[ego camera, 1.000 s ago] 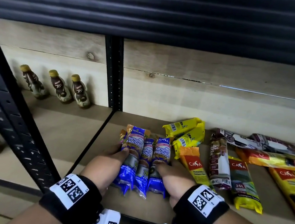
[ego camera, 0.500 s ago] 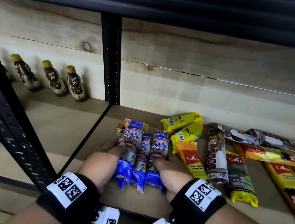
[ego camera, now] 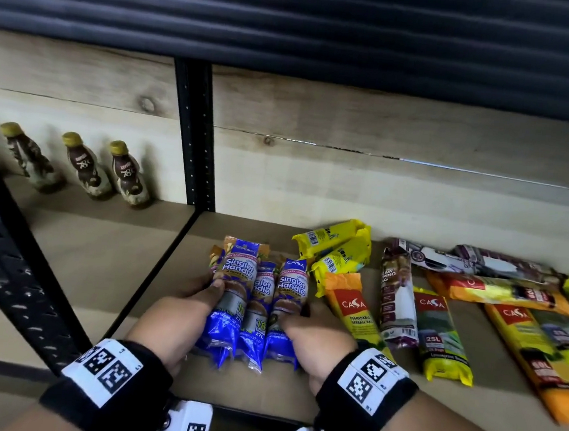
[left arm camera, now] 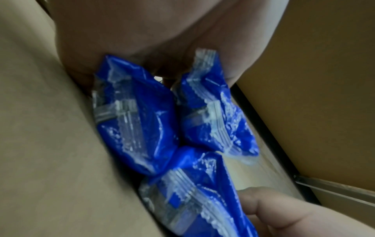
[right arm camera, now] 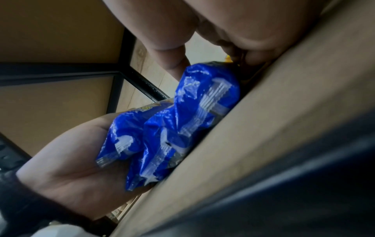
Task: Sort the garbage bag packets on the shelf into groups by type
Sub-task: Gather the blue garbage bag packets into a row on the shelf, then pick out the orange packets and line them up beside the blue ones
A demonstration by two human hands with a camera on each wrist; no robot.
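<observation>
1. Three blue "Singlet Handle" garbage bag packets (ego camera: 255,302) lie side by side, lengthwise, on the wooden shelf (ego camera: 176,257) near its front edge, just right of the black upright post (ego camera: 193,135). Orange-edged packet ends show behind their far tips.
2. The left hand (ego camera: 171,319) grips the left side of the bundle, its thumb laid over the leftmost packet; the left wrist view shows the crimped blue ends (left arm camera: 142,121) pressed against the palm.
3. The right hand (ego camera: 316,342) grips the right side of the bundle, fingers curled round the rightmost packet; the right wrist view shows the blue ends (right arm camera: 182,125) held between both hands.
4. Two yellow packets (ego camera: 336,251) lie just behind and to the right of the bundle, overlapping each other.
5. An orange CASA degradable-bag packet (ego camera: 354,307) lies just beside the right hand.
6. Farther right lie a maroon drawstring-bag packet (ego camera: 398,294), a yellow CASA 25L packet (ego camera: 441,335) and a large orange CASA packet (ego camera: 535,357), with further maroon and yellow packets behind them.
7. Three brown bottles with yellow caps (ego camera: 84,167) stand in the neighbouring bay to the left, against the back boards.
</observation>
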